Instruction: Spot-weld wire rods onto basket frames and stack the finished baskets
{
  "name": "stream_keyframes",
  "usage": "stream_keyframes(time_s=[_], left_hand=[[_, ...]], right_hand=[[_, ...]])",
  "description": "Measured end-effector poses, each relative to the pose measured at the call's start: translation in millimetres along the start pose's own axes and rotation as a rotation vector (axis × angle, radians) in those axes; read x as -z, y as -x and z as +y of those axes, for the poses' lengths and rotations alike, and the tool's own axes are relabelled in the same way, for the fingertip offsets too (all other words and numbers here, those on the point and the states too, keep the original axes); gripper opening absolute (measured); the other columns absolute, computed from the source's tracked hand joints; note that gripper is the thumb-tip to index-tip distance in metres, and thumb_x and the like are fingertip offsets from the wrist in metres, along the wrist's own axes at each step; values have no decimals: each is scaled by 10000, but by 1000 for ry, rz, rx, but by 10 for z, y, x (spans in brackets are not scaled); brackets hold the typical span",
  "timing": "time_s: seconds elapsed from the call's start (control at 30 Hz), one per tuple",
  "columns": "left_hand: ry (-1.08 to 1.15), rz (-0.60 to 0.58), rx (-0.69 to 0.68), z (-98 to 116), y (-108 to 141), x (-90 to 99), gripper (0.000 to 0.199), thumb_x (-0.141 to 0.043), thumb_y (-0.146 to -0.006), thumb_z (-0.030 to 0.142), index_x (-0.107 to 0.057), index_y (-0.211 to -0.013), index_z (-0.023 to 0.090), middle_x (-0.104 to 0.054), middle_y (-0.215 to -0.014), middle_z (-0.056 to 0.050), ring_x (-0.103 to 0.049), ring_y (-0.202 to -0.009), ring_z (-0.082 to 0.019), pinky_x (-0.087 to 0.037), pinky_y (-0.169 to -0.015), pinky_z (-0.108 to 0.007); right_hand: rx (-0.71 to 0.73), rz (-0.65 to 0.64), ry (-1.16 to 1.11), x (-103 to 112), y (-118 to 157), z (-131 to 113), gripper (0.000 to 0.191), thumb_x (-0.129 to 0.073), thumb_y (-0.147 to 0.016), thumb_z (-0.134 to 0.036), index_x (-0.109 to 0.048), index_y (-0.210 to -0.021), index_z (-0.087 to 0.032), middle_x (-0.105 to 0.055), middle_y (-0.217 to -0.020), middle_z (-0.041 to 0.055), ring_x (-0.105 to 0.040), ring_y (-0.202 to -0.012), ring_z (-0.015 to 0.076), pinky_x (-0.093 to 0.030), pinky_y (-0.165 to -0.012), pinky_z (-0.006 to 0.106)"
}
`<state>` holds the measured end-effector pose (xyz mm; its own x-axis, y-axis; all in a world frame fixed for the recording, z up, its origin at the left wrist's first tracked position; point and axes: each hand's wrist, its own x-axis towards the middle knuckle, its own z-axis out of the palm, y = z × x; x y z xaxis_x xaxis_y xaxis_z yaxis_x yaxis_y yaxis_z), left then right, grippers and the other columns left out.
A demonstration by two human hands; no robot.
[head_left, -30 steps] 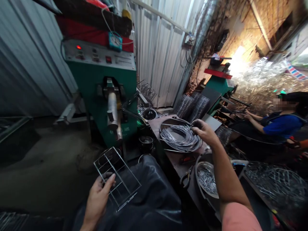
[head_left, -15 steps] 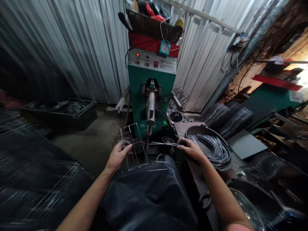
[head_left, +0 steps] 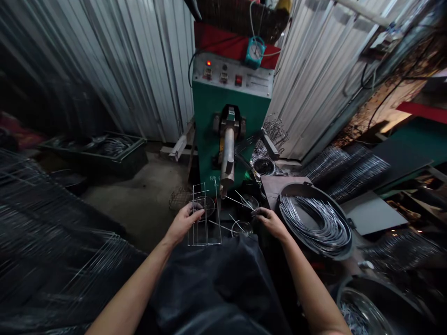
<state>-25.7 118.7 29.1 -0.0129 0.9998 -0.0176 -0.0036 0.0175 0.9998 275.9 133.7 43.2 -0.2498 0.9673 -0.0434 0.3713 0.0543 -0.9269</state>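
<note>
My left hand (head_left: 184,222) is closed on a small wire rack (head_left: 206,232), thumb and fingers pinching its left side. The rack stands nearly upright, its upper right corner close to the lower tip of the metal arm (head_left: 228,149) on a green welding machine (head_left: 206,121); I cannot tell whether they touch. Off to the right, my right hand (head_left: 268,222) pinches thin metal rods (head_left: 239,203). One of them points left toward the arm's tip. Other loose rods show below, over my dark apron (head_left: 216,284).
A round pan (head_left: 344,244) with bundled wire rods stands to my right. Stacked wire racks (head_left: 98,260) fill the left side. A green bin (head_left: 118,160) sits on the floor behind them. Wire coils (head_left: 359,172) lie at right, before a corrugated metal wall (head_left: 153,70).
The rack has turned more upright and come nearer the machine arm. The rods in my right hand now slant up to the left instead of lying level. The view has shifted down and closer.
</note>
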Motion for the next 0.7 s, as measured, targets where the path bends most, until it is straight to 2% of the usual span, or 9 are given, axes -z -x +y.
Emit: stream_keyframes(time_s=[0.1, 0.17, 0.33, 0.5, 0.7], left_hand=[[28, -5, 6, -32, -26, -5, 262, -646, -658, 383, -556, -771, 164, -521, -630, 33, -462, -584, -102, -379, -566, -231], [50, 0, 17, -44, -40, -9, 271, -653, -655, 383, -556, -779, 163, -528, -651, 31, -464, -584, -99, -379, -566, -232], [71, -8, 39, -78, -65, 15, 269, -663, -651, 376, -561, -777, 161, -529, -650, 31, -464, -580, -96, -370, -565, -230], [63, -46, 47, -86, -75, 32, 247, -658, -662, 376, -560, -753, 168, -514, -622, 41, -450, -562, -94, -356, -547, -224], [52, -127, 59, -76, -129, -36, 223, -642, -686, 367, -533, -716, 175, -488, -589, 49, -428, -551, -89, -337, -542, -222]], right_hand=[[-95, -20, -56, -39, -11, 21, 341, -610, -698, -447, -663, -863, -153, -645, -775, 29, -578, -736, 174, -446, -701, 294], [-98, -11, -44, -51, -22, 14, 375, -585, -723, -483, -673, -877, -153, -650, -782, 33, -583, -739, 177, -449, -699, 294], [57, 34, 58, 1, -77, 89, 352, -537, -774, -482, -689, -877, -182, -666, -890, 43, -592, -879, 203, -440, -810, 310], [102, 50, 146, 35, -127, 255, 319, -539, -790, -458, -687, -888, -193, -667, -893, 53, -595, -889, 210, -438, -827, 333], [227, 69, 175, -28, -234, 258, 279, -509, -839, -400, -671, -956, -205, -628, -914, 54, -570, -892, 187, -426, -827, 318]])
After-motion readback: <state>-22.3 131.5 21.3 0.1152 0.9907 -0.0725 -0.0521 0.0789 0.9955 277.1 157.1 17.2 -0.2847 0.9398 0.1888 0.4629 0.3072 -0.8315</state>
